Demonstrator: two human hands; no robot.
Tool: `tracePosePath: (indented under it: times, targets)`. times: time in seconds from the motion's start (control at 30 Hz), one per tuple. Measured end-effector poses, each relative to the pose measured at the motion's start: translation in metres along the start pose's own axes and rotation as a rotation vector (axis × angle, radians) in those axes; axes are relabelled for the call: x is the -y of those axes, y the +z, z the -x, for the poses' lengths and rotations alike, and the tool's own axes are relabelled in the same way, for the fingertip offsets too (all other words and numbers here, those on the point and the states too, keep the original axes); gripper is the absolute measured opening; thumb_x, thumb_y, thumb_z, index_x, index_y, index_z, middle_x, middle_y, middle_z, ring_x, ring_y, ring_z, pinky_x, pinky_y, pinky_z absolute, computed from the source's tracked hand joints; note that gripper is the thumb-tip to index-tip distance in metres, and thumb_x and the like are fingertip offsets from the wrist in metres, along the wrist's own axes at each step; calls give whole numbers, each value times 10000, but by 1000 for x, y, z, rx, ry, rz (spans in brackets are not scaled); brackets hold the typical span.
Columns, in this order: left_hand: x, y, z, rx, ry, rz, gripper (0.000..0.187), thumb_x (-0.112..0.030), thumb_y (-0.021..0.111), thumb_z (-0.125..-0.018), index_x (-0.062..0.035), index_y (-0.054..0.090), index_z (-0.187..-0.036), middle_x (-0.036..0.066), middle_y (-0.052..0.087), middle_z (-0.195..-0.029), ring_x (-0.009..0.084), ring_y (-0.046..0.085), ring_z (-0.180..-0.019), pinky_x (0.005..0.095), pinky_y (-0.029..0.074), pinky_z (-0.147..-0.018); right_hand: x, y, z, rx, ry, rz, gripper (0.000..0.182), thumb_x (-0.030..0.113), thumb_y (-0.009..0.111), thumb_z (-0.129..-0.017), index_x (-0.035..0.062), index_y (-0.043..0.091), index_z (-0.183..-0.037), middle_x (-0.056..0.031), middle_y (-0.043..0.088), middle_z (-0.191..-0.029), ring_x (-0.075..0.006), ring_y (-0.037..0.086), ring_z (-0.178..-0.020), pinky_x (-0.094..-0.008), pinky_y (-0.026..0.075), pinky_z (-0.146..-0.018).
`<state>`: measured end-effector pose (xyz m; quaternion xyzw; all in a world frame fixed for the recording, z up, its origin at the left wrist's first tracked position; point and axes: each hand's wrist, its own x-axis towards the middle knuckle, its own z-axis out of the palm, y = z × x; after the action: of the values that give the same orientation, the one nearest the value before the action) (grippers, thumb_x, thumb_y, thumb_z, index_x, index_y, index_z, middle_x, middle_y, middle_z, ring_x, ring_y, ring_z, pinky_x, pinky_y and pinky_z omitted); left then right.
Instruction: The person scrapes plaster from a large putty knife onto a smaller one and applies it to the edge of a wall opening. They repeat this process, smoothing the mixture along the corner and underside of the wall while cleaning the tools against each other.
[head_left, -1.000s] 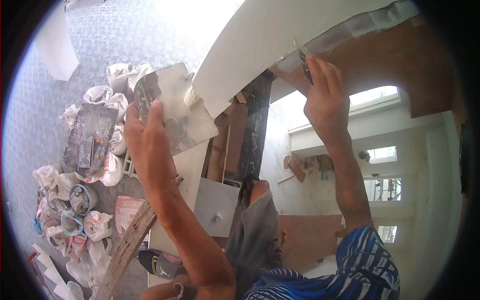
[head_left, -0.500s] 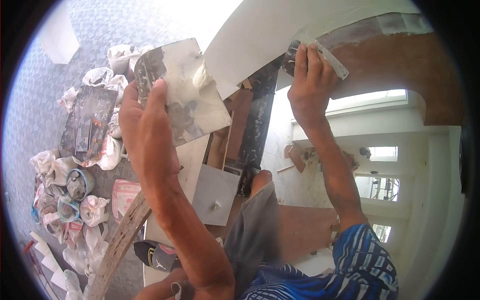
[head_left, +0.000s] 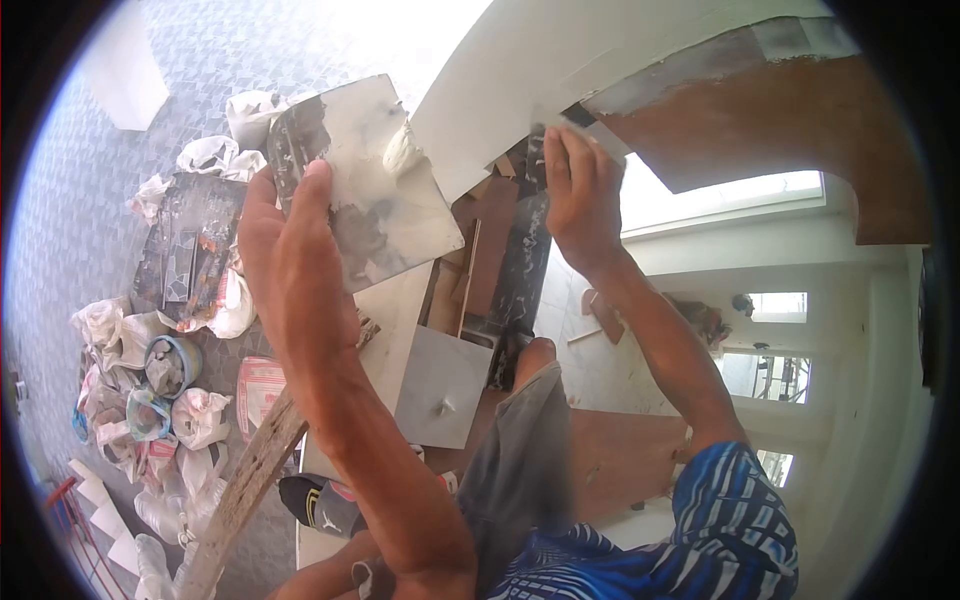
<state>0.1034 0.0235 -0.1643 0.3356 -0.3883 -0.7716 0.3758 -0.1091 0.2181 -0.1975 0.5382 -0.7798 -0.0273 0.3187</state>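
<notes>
My left hand (head_left: 300, 270) is closed on the edge of a flat rectangular plate (head_left: 365, 215), its thumb on top. White putty is smeared over the plate, with a thick dab (head_left: 402, 152) near the right edge. My right hand (head_left: 583, 205) grips a wide scraper (head_left: 607, 140), partly hidden by the fingers and blurred. The scraper lies at the lower edge of a curved surface coated smooth white (head_left: 530, 60). Farther right, this surface is bare reddish-brown (head_left: 740, 120), with a thin greyish smear (head_left: 690, 75) along the boundary.
Below stand several bags (head_left: 200, 418) and a bucket (head_left: 172, 365) on a patterned floor (head_left: 200, 60). A rough wooden pole (head_left: 245, 485) slants past my left forearm. A grey square board (head_left: 443, 388) and a cap (head_left: 320, 503) lie near my leg. Windows (head_left: 778, 306) show at right.
My right hand has swept left and slightly down with the scraper, away from the brown area. My left hand and the plate stay nearly in place.
</notes>
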Motion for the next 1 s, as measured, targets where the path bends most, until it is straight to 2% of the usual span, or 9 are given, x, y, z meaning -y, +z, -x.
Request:
tracePosePath:
  times: [0.1, 0.17, 0.27, 0.33, 0.43, 0.53, 0.7, 0.83, 1.0]
  targets:
    - [13, 2, -6, 24, -8, -42, 445, -124, 584, -1023, 153, 502, -1362, 165, 696, -1105, 131, 668, -882, 271, 553, -770, 2, -38, -3, 6, -59, -96, 513, -95, 579, -902, -19, 579, -1410, -155, 575, -1379, -292, 562, -1222, -420, 448, -1009]
    - [22, 1, -12, 47, -29, -3, 486, -122, 590, -1018, 170, 467, -1388, 180, 693, -1117, 137, 673, -891, 269, 557, -770, 2, -82, -18, 68, 140, -463, 505, -94, 535, -923, 40, 583, -1408, -145, 646, -1252, -247, 646, -1011, -315, 515, -835]
    - [29, 6, -10, 174, -121, 139, 637, -118, 608, -1003, 200, 339, -1485, 224, 683, -1164, 167, 689, -935, 270, 569, -783, 8, -126, -35, 334, 410, -884, 437, -76, 537, -958, 57, 626, -1365, -119, 700, -1183, -232, 664, -937, -328, 528, -841]
    - [29, 12, -7, 159, -138, 99, 622, -124, 609, -1003, 195, 358, -1474, 222, 685, -1155, 170, 692, -936, 273, 570, -781, 7, -135, -38, 432, 464, -951, 392, -52, 537, -984, 65, 655, -1340, -114, 709, -1184, -236, 685, -958, -362, 540, -891]
    - [25, 17, -4, 182, -119, 20, 526, -135, 595, -1008, 159, 453, -1421, 210, 696, -1130, 172, 696, -925, 282, 568, -775, 0, -129, -42, 218, 64, -861, 417, -99, 571, -931, 59, 676, -1302, -109, 721, -1191, -259, 686, -1065, -370, 541, -929]
    - [21, 21, 2, 192, -87, -57, 469, -139, 587, -1008, 134, 512, -1381, 202, 703, -1110, 174, 697, -916, 296, 565, -773, -3, -132, -47, 214, -104, -782, 478, -167, 565, -874, 41, 680, -1289, -127, 715, -1252, -283, 670, -1154, -348, 549, -929]
    - [22, 28, 6, 137, 5, -253, 406, -140, 587, -1004, 121, 555, -1313, 198, 711, -1037, 189, 695, -889, 343, 565, -788, 1, -130, -50, 230, -233, -671, 526, -164, 646, -780, 41, 694, -1262, -124, 716, -1235, -317, 665, -1131, -393, 548, -932]
    - [22, 29, 9, 151, 34, -250, 492, -185, 597, -1002, 136, 518, -1367, 220, 706, -1053, 226, 702, -905, 359, 559, -828, 1, -132, -50, 275, -342, -596, 485, -118, 691, -770, 43, 706, -1227, -113, 719, -1221, -313, 674, -1096, -409, 540, -942]
    - [34, 22, -2, -45, 59, -387, 657, -249, 613, -997, 144, 421, -1488, 256, 689, -1148, 266, 690, -1010, 372, 514, -954, -25, -144, -46, 421, -247, -658, 372, -96, 634, -877, 31, 702, -1220, -124, 717, -1213, -305, 685, -1071, -390, 547, -921]
